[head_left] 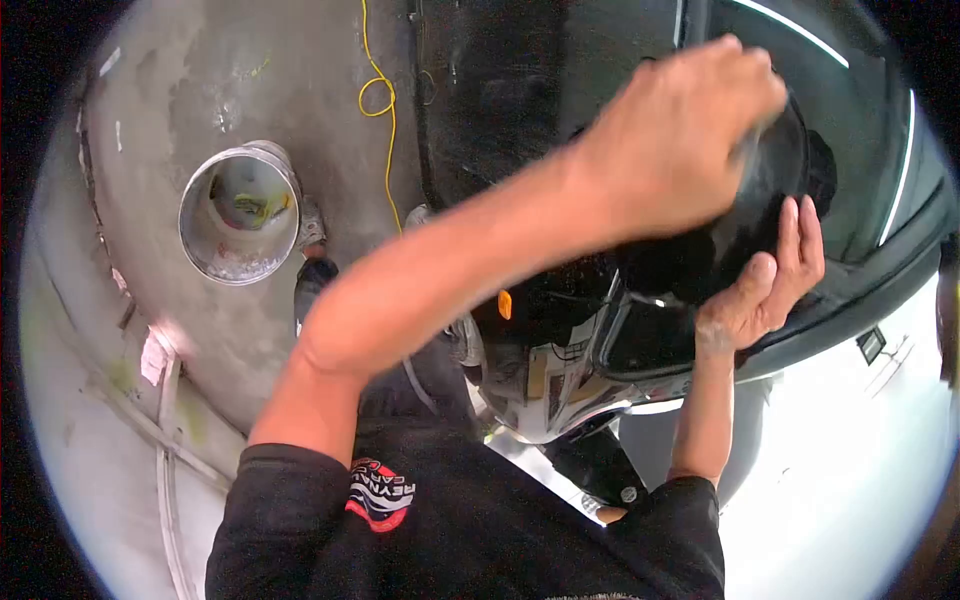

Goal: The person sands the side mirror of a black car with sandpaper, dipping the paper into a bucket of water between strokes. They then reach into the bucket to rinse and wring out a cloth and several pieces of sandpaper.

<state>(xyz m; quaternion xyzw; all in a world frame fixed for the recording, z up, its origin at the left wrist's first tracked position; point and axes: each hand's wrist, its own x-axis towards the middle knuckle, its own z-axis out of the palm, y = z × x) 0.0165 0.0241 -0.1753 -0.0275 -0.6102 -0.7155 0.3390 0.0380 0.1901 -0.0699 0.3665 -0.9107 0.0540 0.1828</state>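
Note:
A glossy black side mirror point(782, 165) stands out from a black car at the upper right. My left hand point(690, 140) is over the mirror, its fingers curled closed and smeared by motion. Something small and pale may be at its fingertips, but I cannot make it out. Below it, my right hand point(765, 290) lies against the mirror's lower edge with straight fingers and the thumb apart. My left forearm crosses in front of part of the car.
A whitish bucket point(240, 215) with some liquid stands on the grey floor at left. A yellow cord point(388, 150) runs along the floor beside the car. An orange side marker point(505, 305) shows on the car's body point(560, 330). My feet are near the bucket.

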